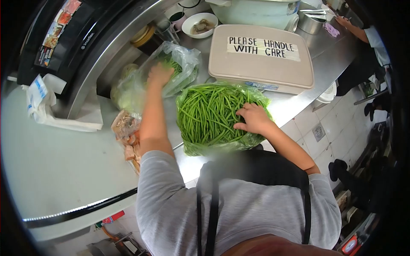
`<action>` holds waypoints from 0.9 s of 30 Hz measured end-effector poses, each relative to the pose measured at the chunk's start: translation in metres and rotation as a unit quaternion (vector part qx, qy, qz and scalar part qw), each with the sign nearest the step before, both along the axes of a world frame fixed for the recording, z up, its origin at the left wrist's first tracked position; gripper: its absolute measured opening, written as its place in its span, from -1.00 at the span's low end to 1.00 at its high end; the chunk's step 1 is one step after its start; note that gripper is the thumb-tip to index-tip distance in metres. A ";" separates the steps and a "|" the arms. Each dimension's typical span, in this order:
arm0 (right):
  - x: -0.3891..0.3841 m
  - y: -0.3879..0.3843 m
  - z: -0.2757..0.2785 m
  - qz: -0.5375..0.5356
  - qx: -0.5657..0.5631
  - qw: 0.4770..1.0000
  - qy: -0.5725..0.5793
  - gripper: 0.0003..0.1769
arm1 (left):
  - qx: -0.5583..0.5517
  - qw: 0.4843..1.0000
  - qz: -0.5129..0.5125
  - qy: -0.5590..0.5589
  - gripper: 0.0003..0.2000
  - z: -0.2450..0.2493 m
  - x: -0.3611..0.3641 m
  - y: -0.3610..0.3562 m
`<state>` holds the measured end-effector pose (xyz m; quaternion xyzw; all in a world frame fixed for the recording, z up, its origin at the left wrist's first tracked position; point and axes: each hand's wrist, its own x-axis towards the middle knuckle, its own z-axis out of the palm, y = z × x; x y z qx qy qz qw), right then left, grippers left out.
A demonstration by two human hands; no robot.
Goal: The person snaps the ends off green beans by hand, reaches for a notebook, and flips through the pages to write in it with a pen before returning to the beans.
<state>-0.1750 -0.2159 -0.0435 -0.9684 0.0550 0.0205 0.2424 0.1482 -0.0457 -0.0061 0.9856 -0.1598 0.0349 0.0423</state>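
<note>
A large heap of long green beans point(209, 113) lies in an opened clear plastic bag point(194, 149) in front of me. My right hand point(254, 118) rests on the right side of the heap, its fingers spread apart. My left hand point(160, 73) is at the mouth of a second clear plastic bag point(186, 64), which has more green beans point(173, 66) inside. That hand is slightly blurred and its fingertips are hidden, so its grip does not show.
Behind the heap stands a beige lidded container point(260, 68) marked "PLEASE HANDLE WITH CARE". A white bowl point(200, 25) sits farther back, near a large translucent tub point(256, 15). Bagged food point(128, 132) lies by my left forearm. Another person's arm point(352, 27) reaches in at upper right.
</note>
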 end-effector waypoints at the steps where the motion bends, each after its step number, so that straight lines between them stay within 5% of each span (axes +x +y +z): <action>1: 0.000 0.008 -0.003 -0.004 -0.031 0.999 -0.006 -0.63 | 0.056 0.998 -0.001 -0.040 -0.35 -0.010 -0.011 -0.012; 3: 0.003 0.020 -0.015 -0.033 -0.084 0.996 -0.023 -0.69 | 0.052 0.997 -0.056 -0.013 -0.35 -0.032 -0.017 -0.035; 6: 0.007 0.032 -0.014 -0.077 -0.096 0.992 -0.001 -0.74 | 0.131 0.938 -0.309 -0.081 -0.46 -0.133 0.003 -0.074; 9: 0.001 0.036 -0.022 -0.133 -0.029 0.985 -0.108 -0.83 | 0.000 0.919 -0.354 -0.174 -0.59 -0.130 -0.024 -0.079; 12: -0.006 0.039 -0.017 -0.202 0.095 0.963 -0.150 -0.85 | -0.196 0.903 -0.285 0.256 -0.68 -0.082 -0.007 -0.073; 14: -0.005 0.044 -0.004 -0.265 0.193 0.932 -0.156 -0.84 | -0.420 0.830 -0.223 0.293 -0.76 -0.082 0.008 -0.060; 17: 0.003 0.051 0.012 -0.285 0.316 0.889 -0.171 -0.81 | -0.584 0.767 -0.138 0.227 -0.80 0.004 -0.045 -0.029; 19: 0.011 0.053 0.021 -0.267 0.319 0.889 -0.191 -0.80 | -0.555 0.752 -0.168 0.314 -0.76 0.013 -0.081 -0.015; 21: 0.022 0.054 0.021 -0.207 0.239 0.925 -0.212 -0.78 | -0.376 0.773 -0.262 0.440 -0.62 -0.002 -0.121 -0.012; 22: 0.028 0.055 0.022 -0.177 0.201 0.937 -0.224 -0.77 | -0.372 0.737 -0.261 0.500 -0.57 0.004 -0.155 -0.005; 24: 0.034 0.062 0.028 -0.122 0.154 0.955 -0.223 -0.75 | -0.490 0.635 -0.283 0.525 -0.67 -0.020 -0.189 -0.007; 27: 0.032 0.066 0.022 -0.089 0.114 0.964 -0.225 -0.79 | -0.603 0.589 -0.201 0.499 -0.74 -0.030 -0.196 -0.004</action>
